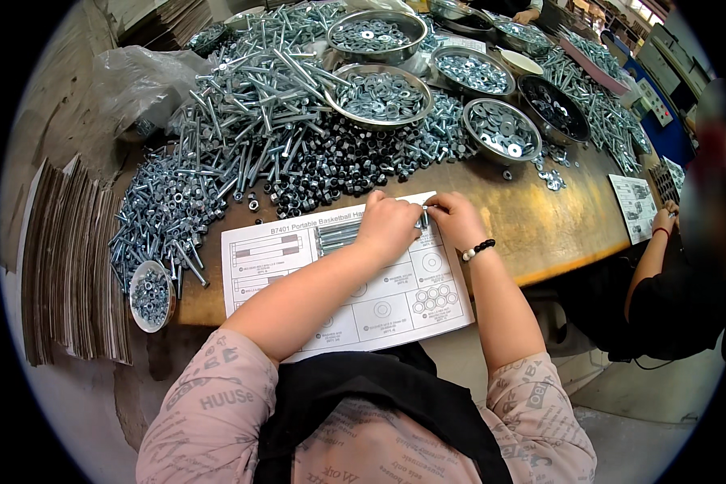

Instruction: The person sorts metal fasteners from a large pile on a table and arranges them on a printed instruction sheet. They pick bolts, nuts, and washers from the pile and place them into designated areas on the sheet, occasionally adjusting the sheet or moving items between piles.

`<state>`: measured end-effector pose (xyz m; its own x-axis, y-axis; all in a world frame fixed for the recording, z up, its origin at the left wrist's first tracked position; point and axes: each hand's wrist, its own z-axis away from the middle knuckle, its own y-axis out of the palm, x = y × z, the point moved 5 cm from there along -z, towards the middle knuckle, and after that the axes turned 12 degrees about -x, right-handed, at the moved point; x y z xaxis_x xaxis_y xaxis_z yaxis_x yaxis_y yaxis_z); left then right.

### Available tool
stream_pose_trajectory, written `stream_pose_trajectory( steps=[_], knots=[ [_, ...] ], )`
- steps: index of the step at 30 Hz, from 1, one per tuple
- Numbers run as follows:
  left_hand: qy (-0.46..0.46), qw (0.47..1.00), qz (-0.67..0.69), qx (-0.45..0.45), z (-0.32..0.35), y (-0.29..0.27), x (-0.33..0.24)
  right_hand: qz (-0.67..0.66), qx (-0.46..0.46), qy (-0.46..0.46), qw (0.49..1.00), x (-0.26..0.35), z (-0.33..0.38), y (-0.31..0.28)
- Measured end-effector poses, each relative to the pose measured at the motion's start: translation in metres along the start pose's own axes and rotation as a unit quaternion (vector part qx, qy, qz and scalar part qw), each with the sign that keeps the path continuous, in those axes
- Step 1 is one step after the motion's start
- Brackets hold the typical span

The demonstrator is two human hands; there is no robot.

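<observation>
the left hand (pixel 389 226) lies knuckles-up on a white printed paper sheet with outlined boxes and circles (pixel 347 278), fingers curled over the ends of a row of long silver bolts (pixel 336 236) laid side by side on it. the right hand (pixel 453 218) rests just beside it at the sheet's top edge, fingertips pinched narrow on a small silver bolt (pixel 424 216); a black bead bracelet (pixel 477 250) sits on that wrist. the sheet lies at the near edge of a worn brown wooden table (pixel 540 218). behind it, round steel bowls (pixel 379 95) hold flat silver washers, and another such bowl (pixel 502 129) holds larger washers. a small white bowl of little nuts (pixel 150 295) stands at the table's left edge. loose heaps of silver bolts (pixel 250 113) and dark hex nuts (pixel 339 165) cover the table between.
</observation>
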<state>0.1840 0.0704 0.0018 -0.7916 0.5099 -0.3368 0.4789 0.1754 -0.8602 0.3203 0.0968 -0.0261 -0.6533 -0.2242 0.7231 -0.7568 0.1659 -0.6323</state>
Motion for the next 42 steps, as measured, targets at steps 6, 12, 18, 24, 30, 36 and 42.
stream_pose_trajectory(
  steps=[6, 12, 18, 24, 30, 36, 42],
  knots=[
    [-0.023, 0.999, 0.012, -0.025, 0.002, 0.003, 0.003, 0.029, -0.02, -0.013, 0.999, 0.016, 0.004, -0.002],
    [-0.037, 0.998, 0.03, -0.033, 0.002, 0.001, -0.002, 0.012, -0.029, -0.043, 0.999, 0.008, 0.003, 0.001],
    [-0.043, 0.997, 0.06, -0.024, 0.019, -0.041, 0.021, -0.03, -0.034, -0.036, 0.998, 0.021, -0.012, -0.013],
    [-0.157, 0.985, -0.049, -0.059, 0.063, -0.095, 0.137, 0.051, -0.003, -0.108, 0.993, 0.051, -0.033, 0.008],
    [-0.277, 0.95, -0.122, 0.079, 0.075, -0.089, 0.172, 0.216, 0.07, -0.118, 0.967, 0.067, -0.051, 0.061],
    [-0.196, 0.98, -0.032, 0.002, 0.072, -0.082, 0.184, 0.291, 0.145, -0.018, 0.946, 0.074, -0.055, 0.084],
    [-0.181, 0.982, -0.059, 0.014, 0.074, -0.095, 0.18, 0.25, 0.116, -0.089, 0.957, 0.056, -0.06, 0.078]
  ],
)
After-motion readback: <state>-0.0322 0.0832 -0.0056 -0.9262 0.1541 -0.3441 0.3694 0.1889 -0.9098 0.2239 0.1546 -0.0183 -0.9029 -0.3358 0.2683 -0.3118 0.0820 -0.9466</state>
